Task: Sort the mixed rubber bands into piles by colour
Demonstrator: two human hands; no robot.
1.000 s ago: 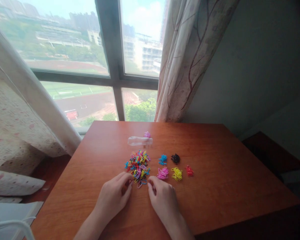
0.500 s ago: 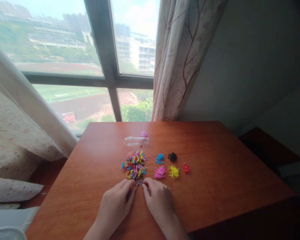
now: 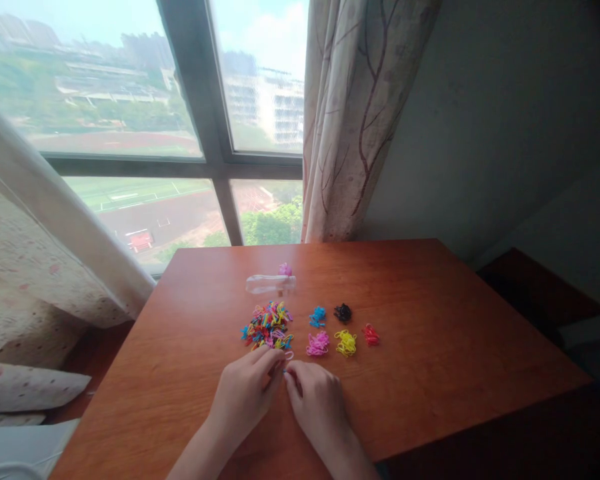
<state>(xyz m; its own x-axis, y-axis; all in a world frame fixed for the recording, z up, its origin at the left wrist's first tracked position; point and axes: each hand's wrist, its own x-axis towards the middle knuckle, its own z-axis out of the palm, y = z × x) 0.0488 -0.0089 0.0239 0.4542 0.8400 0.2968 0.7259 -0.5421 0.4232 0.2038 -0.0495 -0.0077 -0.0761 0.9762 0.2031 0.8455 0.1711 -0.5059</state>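
My left hand (image 3: 245, 387), fingers closed in a pinch, holds a pink rubber band (image 3: 289, 355) whose loop sticks out past the fingertips. Close beside it, my right hand (image 3: 317, 395) is pinched too, with a bit of a blue rubber band (image 3: 285, 371) showing at its fingertips; most of that band is hidden. Just beyond my left hand lies a mixed heap of small coloured rubber bands (image 3: 269, 325). To the right of the heap are sorted piles: blue (image 3: 317, 316), black (image 3: 343, 312), pink (image 3: 318, 343), yellow (image 3: 347, 343) and red (image 3: 371, 335).
A clear plastic bottle-shaped container (image 3: 270, 284) lies on its side toward the back of the wooden table (image 3: 445, 333), with a purple object (image 3: 285, 269) behind it. The window (image 3: 260, 200) and curtain (image 3: 350, 133) stand past the table's far edge.
My left hand has moved right and slightly forward, closer to my right hand. The pink loop has shifted right with it and shows more clearly. The camera view has shifted slightly.
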